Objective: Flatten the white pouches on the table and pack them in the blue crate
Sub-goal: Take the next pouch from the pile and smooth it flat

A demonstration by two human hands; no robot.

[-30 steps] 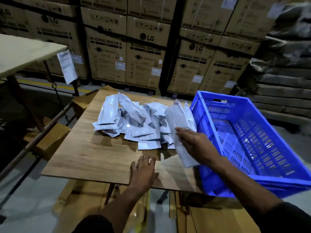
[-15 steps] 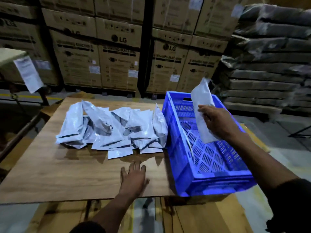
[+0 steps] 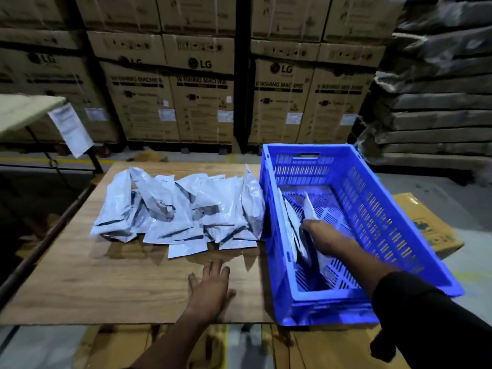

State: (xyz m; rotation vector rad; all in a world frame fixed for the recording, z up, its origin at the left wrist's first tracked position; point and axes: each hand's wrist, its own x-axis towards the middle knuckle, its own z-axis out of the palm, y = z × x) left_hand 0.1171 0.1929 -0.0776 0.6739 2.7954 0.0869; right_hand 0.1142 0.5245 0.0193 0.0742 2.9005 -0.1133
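Cartons (image 3: pixel 202 89) of washing machines are stacked behind everything, well beyond either hand; not part of the job.

Table (image 3: pixel 80 283) is used as the flattening surface, with bare wood kept in front of the pile so a pouch can be pressed out there.

Blue crate (image 3: pixel 378 225) is parked tight against the table's right edge, presumably so each pouch needs only a short carry from the pile.

Pile of white pouches (image 3: pixel 175 211) is left heaped just ahead of the left hand, mostly puffy and crumpled, so most of the task is judged still to do.

Right hand (image 3: pixel 327 241) is reached down inside the crate, on a white pouch (image 3: pixel 310 211) that stands tilted near the crate's left wall, next to another pouch leaning there. Edge-on stacking probably saves floor space. Whether the fingers are pinching that pouch or only pressing it cannot be told; they are hidden behind the hand.

Left hand (image 3: pixel 210 286) is laid flat on the wood, fingers spread and holding nothing, likely to brace the board and stay near the next pouch.
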